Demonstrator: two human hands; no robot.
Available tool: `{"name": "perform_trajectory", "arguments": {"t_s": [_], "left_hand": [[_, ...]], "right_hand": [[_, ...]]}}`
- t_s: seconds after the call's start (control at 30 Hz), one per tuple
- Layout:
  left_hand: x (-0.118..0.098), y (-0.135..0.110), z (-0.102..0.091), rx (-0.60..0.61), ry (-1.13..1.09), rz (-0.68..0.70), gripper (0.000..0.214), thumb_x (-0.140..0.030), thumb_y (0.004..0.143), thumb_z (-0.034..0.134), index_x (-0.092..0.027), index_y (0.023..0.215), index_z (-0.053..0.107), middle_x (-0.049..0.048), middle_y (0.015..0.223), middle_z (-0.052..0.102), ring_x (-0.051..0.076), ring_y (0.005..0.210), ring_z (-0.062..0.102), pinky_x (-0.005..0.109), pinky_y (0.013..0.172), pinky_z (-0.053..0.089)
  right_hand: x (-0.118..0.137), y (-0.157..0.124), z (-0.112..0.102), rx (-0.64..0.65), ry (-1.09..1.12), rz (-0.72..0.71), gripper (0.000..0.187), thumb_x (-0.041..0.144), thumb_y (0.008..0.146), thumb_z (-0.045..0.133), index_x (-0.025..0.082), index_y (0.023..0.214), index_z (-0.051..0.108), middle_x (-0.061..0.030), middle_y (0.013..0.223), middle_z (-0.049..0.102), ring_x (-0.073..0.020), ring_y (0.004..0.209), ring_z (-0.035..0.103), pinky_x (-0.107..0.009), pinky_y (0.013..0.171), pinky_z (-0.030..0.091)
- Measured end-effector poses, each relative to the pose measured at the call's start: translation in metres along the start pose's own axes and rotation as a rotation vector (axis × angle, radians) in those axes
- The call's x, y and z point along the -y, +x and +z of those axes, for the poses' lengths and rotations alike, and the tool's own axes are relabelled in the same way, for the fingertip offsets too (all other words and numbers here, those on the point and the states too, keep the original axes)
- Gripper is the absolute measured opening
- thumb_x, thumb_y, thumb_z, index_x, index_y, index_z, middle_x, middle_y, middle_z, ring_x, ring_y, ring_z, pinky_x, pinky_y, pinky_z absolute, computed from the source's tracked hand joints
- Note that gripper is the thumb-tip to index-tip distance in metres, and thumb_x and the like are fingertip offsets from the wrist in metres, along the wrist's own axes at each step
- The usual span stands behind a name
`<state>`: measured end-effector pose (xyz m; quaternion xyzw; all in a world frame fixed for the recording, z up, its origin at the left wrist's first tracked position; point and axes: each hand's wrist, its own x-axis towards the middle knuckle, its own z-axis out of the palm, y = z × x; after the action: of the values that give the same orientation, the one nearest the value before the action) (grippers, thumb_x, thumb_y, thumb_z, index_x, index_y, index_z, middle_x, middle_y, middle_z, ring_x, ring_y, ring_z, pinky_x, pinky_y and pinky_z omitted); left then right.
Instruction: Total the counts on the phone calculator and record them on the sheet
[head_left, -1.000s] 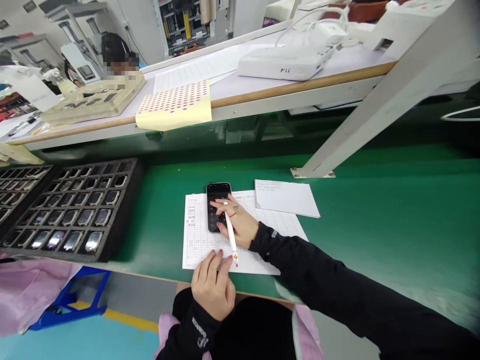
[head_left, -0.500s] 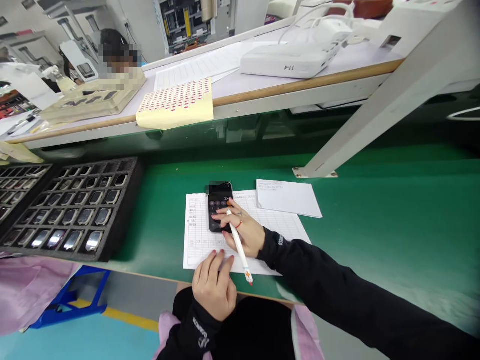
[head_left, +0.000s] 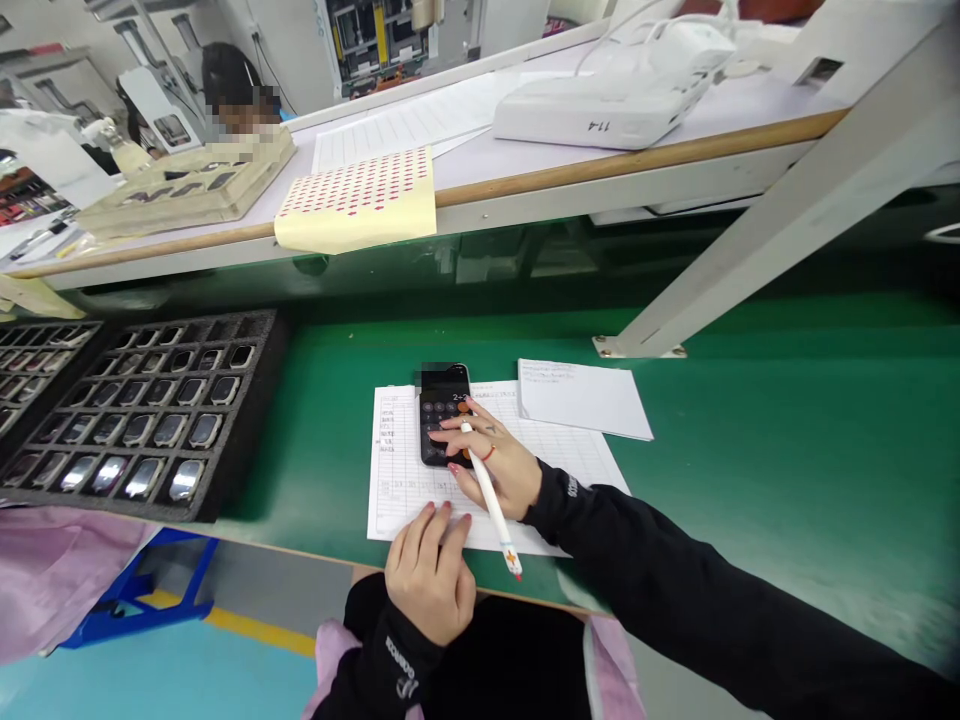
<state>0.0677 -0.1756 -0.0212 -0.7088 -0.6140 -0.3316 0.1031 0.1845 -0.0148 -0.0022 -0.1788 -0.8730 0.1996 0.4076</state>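
Observation:
A phone (head_left: 439, 440) with a calculator on its screen lies on a printed table sheet (head_left: 397, 515). My right hand (head_left: 506, 470) is over the phone's right side, fingers reaching onto the keys. A white pen (head_left: 491, 505) is held in that hand, slanting down toward the bench edge. My left hand (head_left: 431, 570) rests flat at the sheet's lower edge, fingers extended and holding nothing. Handwritten entries show in the sheet's left column, too small to read. A smaller white paper stack (head_left: 589, 400) overlaps the sheet's upper right.
Black foam trays (head_left: 255, 400) of watch-like parts stand at the left. A slanted white post (head_left: 720, 240) is bolted to the green bench (head_left: 750, 450). The shelf above holds a yellow sticker sheet (head_left: 356, 205), a white power box (head_left: 585, 110) and a clear tray (head_left: 187, 185). A person (head_left: 225, 85) sits beyond.
The calculator display has gained a character after the "2÷". My right hand and the pen sit slightly further right and lower in view, partly because the camera has shifted. My left hand stays put.

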Motion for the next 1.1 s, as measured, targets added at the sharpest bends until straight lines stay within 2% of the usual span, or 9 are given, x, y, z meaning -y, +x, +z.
{"name": "perform_trajectory", "arguments": {"t_s": [0.1, 0.3, 0.43, 0.53, 0.83, 0.93, 1.1], "left_hand": [[0.000, -0.001, 0.001, 0.002, -0.001, -0.002, 0.041, -0.014, 0.082, 0.044, -0.017, 0.118, 0.063, 0.0070, 0.119, 0.065, 0.023, 0.117, 0.055, 0.034, 0.094, 0.041], [0.001, -0.001, 0.001, 0.003, 0.000, 0.003, 0.042, -0.013, 0.081, 0.044, -0.017, 0.118, 0.063, 0.0074, 0.120, 0.064, 0.023, 0.117, 0.055, 0.034, 0.094, 0.042], [0.000, -0.001, 0.001, -0.001, -0.001, 0.004, 0.041, -0.013, 0.082, 0.044, -0.017, 0.117, 0.064, 0.0074, 0.119, 0.065, 0.023, 0.116, 0.055, 0.034, 0.094, 0.041], [0.000, -0.001, 0.001, -0.001, -0.001, 0.003, 0.040, -0.014, 0.082, 0.044, -0.017, 0.117, 0.064, 0.0074, 0.119, 0.065, 0.023, 0.116, 0.055, 0.034, 0.094, 0.041], [0.000, 0.000, -0.001, 0.004, -0.002, 0.001, 0.040, -0.013, 0.082, 0.044, -0.017, 0.116, 0.064, 0.0066, 0.120, 0.065, 0.022, 0.117, 0.055, 0.034, 0.095, 0.041], [-0.001, 0.001, -0.001, 0.001, -0.002, 0.004, 0.041, -0.012, 0.081, 0.044, -0.017, 0.117, 0.064, 0.0065, 0.119, 0.065, 0.022, 0.117, 0.055, 0.033, 0.095, 0.041], [0.000, 0.000, -0.001, 0.000, -0.005, 0.006, 0.042, -0.012, 0.081, 0.044, -0.018, 0.117, 0.064, 0.0066, 0.119, 0.065, 0.022, 0.117, 0.056, 0.033, 0.094, 0.042]], "right_hand": [[0.000, 0.000, 0.000, 0.005, -0.012, -0.009, 0.024, 0.016, 0.075, 0.055, 0.023, 0.097, 0.048, -0.0062, 0.104, 0.070, -0.0241, 0.108, 0.060, -0.060, 0.109, 0.030], [0.001, 0.001, -0.003, -0.038, -0.094, 0.008, 0.019, 0.013, 0.074, 0.054, 0.024, 0.089, 0.049, -0.0013, 0.086, 0.072, -0.0238, 0.101, 0.063, -0.059, 0.108, 0.031], [0.000, 0.000, 0.001, 0.033, -0.062, -0.011, 0.020, 0.017, 0.076, 0.056, 0.023, 0.093, 0.048, -0.0055, 0.102, 0.071, -0.0244, 0.107, 0.061, -0.060, 0.108, 0.031], [0.000, -0.002, 0.004, 0.091, -0.049, -0.018, 0.019, 0.020, 0.078, 0.056, 0.022, 0.095, 0.048, -0.0070, 0.107, 0.071, -0.0253, 0.111, 0.059, -0.061, 0.108, 0.030], [0.004, -0.009, -0.014, -0.049, -0.084, 0.014, 0.016, 0.014, 0.076, 0.053, 0.024, 0.089, 0.052, -0.0023, 0.088, 0.073, -0.0217, 0.096, 0.065, -0.056, 0.105, 0.036], [0.005, -0.016, -0.020, -0.096, -0.094, 0.021, 0.018, 0.012, 0.075, 0.052, 0.024, 0.088, 0.053, -0.0023, 0.088, 0.073, -0.0217, 0.095, 0.066, -0.055, 0.105, 0.036], [0.007, -0.025, -0.021, -0.049, -0.133, 0.028, 0.016, 0.012, 0.075, 0.053, 0.024, 0.086, 0.053, -0.0023, 0.091, 0.073, -0.0216, 0.097, 0.065, -0.055, 0.105, 0.035]]}}
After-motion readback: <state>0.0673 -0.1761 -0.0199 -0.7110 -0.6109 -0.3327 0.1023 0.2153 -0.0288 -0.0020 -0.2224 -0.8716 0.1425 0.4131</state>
